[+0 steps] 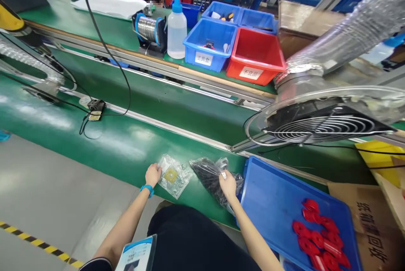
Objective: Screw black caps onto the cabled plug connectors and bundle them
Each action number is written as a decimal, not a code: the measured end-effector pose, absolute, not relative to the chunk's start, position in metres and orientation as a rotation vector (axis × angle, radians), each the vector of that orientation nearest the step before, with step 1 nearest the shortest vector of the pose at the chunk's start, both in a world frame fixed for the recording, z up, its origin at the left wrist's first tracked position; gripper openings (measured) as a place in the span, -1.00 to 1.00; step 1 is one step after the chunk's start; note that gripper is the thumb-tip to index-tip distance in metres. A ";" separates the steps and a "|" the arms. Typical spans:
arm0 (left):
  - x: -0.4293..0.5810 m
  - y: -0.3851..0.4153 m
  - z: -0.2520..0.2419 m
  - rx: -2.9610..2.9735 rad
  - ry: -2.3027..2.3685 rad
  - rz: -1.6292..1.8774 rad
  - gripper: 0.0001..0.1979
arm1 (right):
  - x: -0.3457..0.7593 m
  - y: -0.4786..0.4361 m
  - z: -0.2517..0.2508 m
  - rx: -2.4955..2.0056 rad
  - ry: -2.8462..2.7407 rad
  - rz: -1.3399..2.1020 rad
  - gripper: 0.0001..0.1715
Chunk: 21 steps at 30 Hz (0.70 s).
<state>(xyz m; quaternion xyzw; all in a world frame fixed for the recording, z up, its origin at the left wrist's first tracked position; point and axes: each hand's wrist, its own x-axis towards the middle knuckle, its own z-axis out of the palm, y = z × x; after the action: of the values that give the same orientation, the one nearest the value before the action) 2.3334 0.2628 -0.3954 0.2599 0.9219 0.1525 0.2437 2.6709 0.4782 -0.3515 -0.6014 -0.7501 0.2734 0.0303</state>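
My left hand [153, 175] is closed on the left edge of a clear plastic bag [182, 181], which lies on the green bench. Inside that bag is a flat yellow square piece [171, 175] with a round mark at its middle. To the right lies a second clear plastic bag [205, 173], full of dark material whose kind I cannot make out. My right hand [228, 184] grips the top of this dark-filled bag, and a small white spot shows at its fingertips. The two bags lie close together, a little apart.
A blue tray [262, 203] with several red plastic parts [319, 237] stands at the right, beside a cardboard box [373, 220]. A round fan [319, 130] hangs above it. The shelf holds a solder spool [147, 29], a bottle [176, 30], a blue bin [209, 45] and a red bin [256, 56].
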 end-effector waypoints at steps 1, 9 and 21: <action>2.336 0.261 -0.397 0.678 2.502 0.435 -0.80 | 2.672 0.478 -0.350 -1.837 -2.282 0.849 -0.66; 2.353 0.213 -0.401 0.255 2.445 0.783 -0.71 | 2.683 0.482 -0.333 -1.662 -2.086 0.949 -0.49; 2.424 0.139 -0.395 -0.649 1.987 1.611 -0.70 | 2.689 0.480 -0.312 -1.539 -1.888 1.239 -0.46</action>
<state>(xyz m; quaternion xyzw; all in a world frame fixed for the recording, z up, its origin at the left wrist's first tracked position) 2.4239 0.1393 -0.3946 -0.2381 0.7292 0.5914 0.2487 2.6895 0.4803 -0.3122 -0.5515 -0.6765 0.4439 0.2030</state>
